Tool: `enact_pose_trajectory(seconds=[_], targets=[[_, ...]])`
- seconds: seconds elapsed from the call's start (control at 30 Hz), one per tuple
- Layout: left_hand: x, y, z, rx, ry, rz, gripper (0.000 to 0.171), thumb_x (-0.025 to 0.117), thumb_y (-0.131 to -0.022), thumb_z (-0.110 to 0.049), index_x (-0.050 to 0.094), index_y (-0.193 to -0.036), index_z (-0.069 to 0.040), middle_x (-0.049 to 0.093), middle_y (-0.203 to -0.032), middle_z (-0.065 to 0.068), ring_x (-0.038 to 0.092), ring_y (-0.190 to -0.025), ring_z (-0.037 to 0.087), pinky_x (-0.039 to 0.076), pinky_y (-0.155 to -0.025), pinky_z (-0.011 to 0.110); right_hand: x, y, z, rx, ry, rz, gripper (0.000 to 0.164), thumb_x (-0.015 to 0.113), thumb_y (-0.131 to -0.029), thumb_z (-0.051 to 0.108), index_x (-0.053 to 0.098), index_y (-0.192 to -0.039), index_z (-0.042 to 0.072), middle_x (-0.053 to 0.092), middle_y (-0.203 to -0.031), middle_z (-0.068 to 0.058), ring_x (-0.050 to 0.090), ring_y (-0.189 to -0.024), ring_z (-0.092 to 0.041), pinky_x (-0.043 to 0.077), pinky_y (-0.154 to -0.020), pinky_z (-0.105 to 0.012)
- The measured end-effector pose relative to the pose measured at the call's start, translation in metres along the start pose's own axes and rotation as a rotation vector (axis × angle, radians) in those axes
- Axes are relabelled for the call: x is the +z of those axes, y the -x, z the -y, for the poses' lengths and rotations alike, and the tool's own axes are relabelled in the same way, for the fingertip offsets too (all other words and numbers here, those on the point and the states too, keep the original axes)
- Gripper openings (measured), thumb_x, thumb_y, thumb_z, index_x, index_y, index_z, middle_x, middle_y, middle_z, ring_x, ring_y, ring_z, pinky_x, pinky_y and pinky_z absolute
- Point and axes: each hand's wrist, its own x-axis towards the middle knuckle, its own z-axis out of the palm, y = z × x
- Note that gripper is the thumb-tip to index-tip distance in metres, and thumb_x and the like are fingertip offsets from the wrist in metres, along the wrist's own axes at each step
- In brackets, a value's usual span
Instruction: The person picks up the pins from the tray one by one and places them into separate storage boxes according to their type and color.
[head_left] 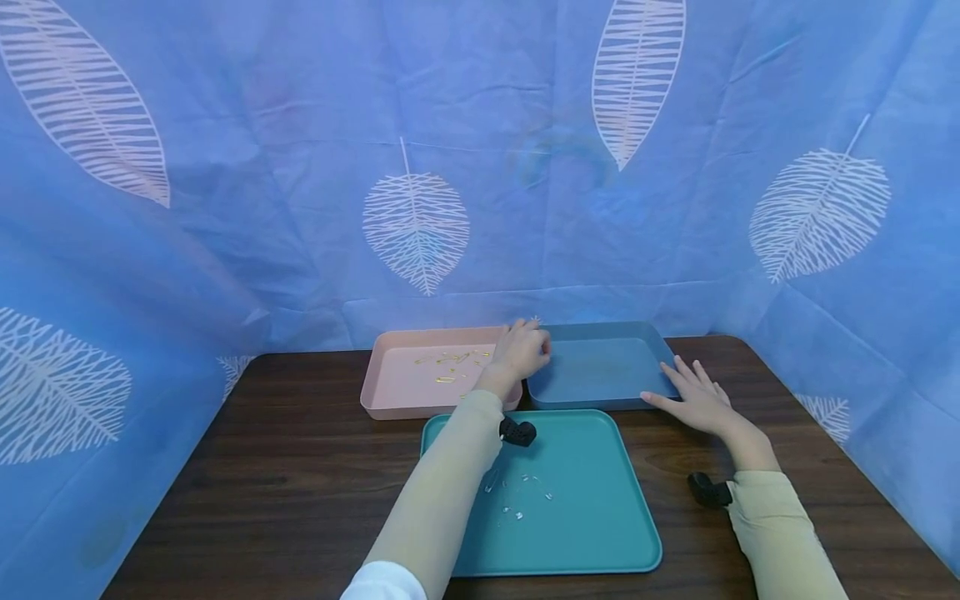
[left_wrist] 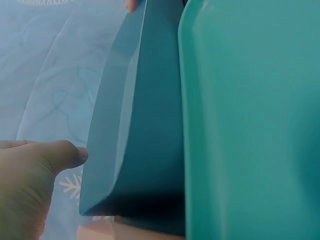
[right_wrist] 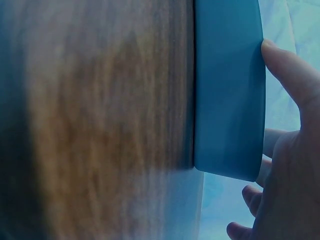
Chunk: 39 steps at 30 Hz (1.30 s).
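My left hand (head_left: 517, 354) is at the left end of the blue tray (head_left: 600, 367), above the pink tray's right side. Its thumb (left_wrist: 67, 154) reaches the blue tray's rim in the left wrist view; the other fingers are mostly out of that picture. At the blue tray's right end, my right hand (head_left: 697, 396) has its fingers spread along the outside. The right thumb (right_wrist: 282, 65) rests against the rim in the right wrist view. Inside the pink tray (head_left: 386, 383) lie several small gold-coloured pieces (head_left: 453, 358), too small to name.
A teal tray (head_left: 585, 533) lies in front, partly under my left forearm, with several small clear pieces (head_left: 517, 515) on it. The dark wooden table (head_left: 285, 483) extends to both sides. A blue cloth (head_left: 300, 167) with white leaf prints hangs behind and beside it.
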Motion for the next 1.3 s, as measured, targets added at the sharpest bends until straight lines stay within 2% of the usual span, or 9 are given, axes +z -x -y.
enact_pose_trajectory(seconds=[0.23,0.5,0.77,0.9,1.03,1.2,1.3], targets=[[-0.003,0.012,0.007,0.046,0.006,-0.008,0.008,0.06,-0.096,-0.032,0.067,-0.096,-0.028,0.058,-0.1,-0.006,0.046,-0.094,0.017,0.039,-0.083,0.034,0.001,-0.002,-0.002,0.003,0.005,0.004,0.096,0.052,-0.091,0.062,0.016,-0.154,-0.002,0.0,-0.16,-0.03,-0.009,-0.145,-0.053,0.0,-0.106,-0.078],[-0.012,0.035,0.02,0.145,-0.003,-0.102,0.007,0.064,-0.094,-0.032,0.068,-0.092,-0.027,0.056,-0.093,-0.005,0.047,-0.088,0.017,0.039,-0.08,0.034,0.003,-0.002,-0.002,-0.003,0.001,0.005,0.096,0.052,-0.092,0.061,0.016,-0.154,-0.002,-0.001,-0.16,-0.03,-0.01,-0.145,-0.054,0.001,-0.105,-0.079],[-0.023,0.065,0.034,0.251,-0.033,-0.223,0.008,0.066,-0.093,-0.03,0.069,-0.087,-0.025,0.059,-0.091,-0.004,0.054,-0.104,0.019,0.043,-0.089,0.039,0.003,-0.003,-0.005,-0.005,0.015,0.005,0.095,0.051,-0.092,0.061,0.015,-0.155,-0.001,-0.003,-0.16,-0.029,-0.009,-0.145,-0.054,0.0,-0.105,-0.079],[-0.026,0.081,0.039,0.291,-0.024,-0.275,0.009,0.068,-0.09,-0.03,0.07,-0.084,-0.024,0.058,-0.087,-0.003,0.052,-0.089,0.018,0.041,-0.08,0.036,0.003,-0.004,-0.005,-0.005,0.01,0.004,0.095,0.051,-0.092,0.061,0.015,-0.155,-0.001,-0.003,-0.16,-0.029,-0.008,-0.145,-0.054,0.0,-0.105,-0.078],[-0.027,0.098,0.041,0.315,-0.03,-0.265,0.009,0.069,-0.089,-0.032,0.069,-0.082,-0.026,0.056,-0.085,-0.004,0.045,-0.079,0.016,0.036,-0.072,0.032,0.004,-0.003,-0.006,-0.006,0.01,-0.001,0.096,0.051,-0.092,0.061,0.015,-0.155,-0.001,-0.002,-0.16,-0.029,-0.009,-0.145,-0.054,0.0,-0.105,-0.079],[-0.026,0.117,0.043,0.371,-0.046,-0.249,0.005,0.072,-0.087,-0.033,0.07,-0.085,-0.029,0.057,-0.086,-0.008,0.047,-0.083,0.014,0.038,-0.078,0.032,0.004,-0.002,-0.005,-0.007,0.008,-0.003,0.095,0.052,-0.092,0.061,0.016,-0.154,-0.002,-0.002,-0.16,-0.029,-0.01,-0.144,-0.055,0.0,-0.105,-0.079],[-0.026,0.127,0.044,0.405,-0.078,-0.244,0.005,0.074,-0.085,-0.032,0.069,-0.087,-0.03,0.057,-0.087,-0.009,0.048,-0.085,0.013,0.037,-0.077,0.031,0.003,-0.002,-0.004,-0.008,0.006,-0.001,0.096,0.052,-0.092,0.061,0.016,-0.154,-0.002,-0.003,-0.16,-0.029,-0.011,-0.144,-0.055,0.0,-0.105,-0.079]])
